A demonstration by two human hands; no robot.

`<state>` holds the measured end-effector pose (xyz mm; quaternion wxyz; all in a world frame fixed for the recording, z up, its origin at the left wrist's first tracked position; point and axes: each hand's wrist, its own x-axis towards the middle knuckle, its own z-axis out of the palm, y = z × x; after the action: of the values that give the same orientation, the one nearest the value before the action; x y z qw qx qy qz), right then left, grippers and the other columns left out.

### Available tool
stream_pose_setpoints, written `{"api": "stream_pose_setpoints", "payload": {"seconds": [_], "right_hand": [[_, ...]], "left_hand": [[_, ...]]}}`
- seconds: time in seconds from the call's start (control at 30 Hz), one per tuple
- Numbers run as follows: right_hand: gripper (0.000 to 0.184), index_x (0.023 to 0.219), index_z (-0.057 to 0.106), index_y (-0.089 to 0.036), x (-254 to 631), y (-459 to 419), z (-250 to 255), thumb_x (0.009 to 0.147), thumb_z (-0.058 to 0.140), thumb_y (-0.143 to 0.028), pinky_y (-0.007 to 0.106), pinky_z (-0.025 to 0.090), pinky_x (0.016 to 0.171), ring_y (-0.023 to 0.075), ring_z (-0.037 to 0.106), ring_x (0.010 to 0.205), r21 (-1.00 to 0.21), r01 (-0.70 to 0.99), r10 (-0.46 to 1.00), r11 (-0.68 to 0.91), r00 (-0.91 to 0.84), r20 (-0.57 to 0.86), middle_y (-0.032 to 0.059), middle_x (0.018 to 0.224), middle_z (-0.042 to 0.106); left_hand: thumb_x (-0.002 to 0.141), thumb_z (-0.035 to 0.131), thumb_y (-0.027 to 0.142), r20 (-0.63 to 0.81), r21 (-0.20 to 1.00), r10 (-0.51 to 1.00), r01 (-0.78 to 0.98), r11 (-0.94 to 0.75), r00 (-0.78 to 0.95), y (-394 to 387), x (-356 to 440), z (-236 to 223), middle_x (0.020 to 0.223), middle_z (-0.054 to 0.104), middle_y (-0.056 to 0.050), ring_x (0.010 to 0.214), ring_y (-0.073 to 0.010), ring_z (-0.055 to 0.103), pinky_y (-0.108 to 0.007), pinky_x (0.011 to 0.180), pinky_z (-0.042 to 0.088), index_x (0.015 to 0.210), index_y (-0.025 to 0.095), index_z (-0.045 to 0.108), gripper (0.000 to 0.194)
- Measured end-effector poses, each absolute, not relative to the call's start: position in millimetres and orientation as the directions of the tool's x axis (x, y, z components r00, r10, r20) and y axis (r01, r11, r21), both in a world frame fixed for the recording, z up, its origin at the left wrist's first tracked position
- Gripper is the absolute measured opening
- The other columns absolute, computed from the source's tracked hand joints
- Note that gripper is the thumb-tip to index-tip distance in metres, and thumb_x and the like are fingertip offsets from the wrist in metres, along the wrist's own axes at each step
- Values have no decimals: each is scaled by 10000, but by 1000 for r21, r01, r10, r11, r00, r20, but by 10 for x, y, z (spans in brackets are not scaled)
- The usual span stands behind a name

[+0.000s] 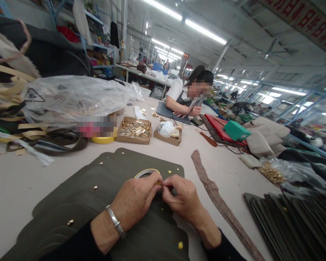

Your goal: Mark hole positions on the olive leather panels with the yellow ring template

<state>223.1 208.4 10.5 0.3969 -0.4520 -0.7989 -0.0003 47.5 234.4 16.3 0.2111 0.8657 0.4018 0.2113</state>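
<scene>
My left hand [138,195], with a silver bangle at its wrist, is closed on a narrow roll of yellow-edged tape [148,172]. Thumb and forefinger of my right hand [183,197] are pinched right against the left fingertips, where a small yellow bit of tape [158,183] shows. Both hands are above a stack of dark olive panels [78,195] with rounded corners. Small gold metal fittings [70,222] sit along the panels' left side. Scraps of yellow [180,245] lie on the panels too.
Beyond the panels stand a box of gold hardware [134,130] and a smaller box [168,134]. A brown patterned strip [217,195] runs along the right. More dark panels [285,224] are stacked at lower right. Opposite, a person [188,90] works bent over the table.
</scene>
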Motion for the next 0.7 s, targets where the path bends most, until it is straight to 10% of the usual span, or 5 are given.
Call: {"api": "stream_pose_setpoints", "payload": {"seconds": [0.27, 0.4, 0.7], "right_hand": [[109, 663, 635, -156, 2109, 2026, 233, 733, 576, -215, 199, 423, 432, 115, 569, 433, -895, 441, 993, 63, 59, 99, -11, 481, 607], [141, 662, 617, -145, 2260, 2102, 292, 676, 648, -282, 204, 465, 429, 109, 573, 401, -953, 237, 978, -189, 131, -162, -27, 473, 599], [279, 690, 599, -133, 2936, 1971, 27, 742, 672, -397, 196, 469, 443, 85, 566, 425, -870, 347, 936, -352, 130, -327, -19, 528, 599]], "left_hand": [[922, 383, 137, 384, 428, 682, 535, -729, 622, 2307, 459, 160, 747, 603, -7, 660, -156, 588, -257, 585, 404, 826, 201, 556, 208], [959, 344, 188, 493, 403, 636, 493, -771, 593, 2295, 450, 151, 736, 592, -2, 663, -158, 582, -266, 599, 416, 868, 204, 558, 233], [952, 387, 187, -33, 363, 802, 754, -547, 597, 2356, 517, 217, 864, 660, -22, 820, -204, 629, -306, 657, 433, 896, 220, 538, 165]]}}
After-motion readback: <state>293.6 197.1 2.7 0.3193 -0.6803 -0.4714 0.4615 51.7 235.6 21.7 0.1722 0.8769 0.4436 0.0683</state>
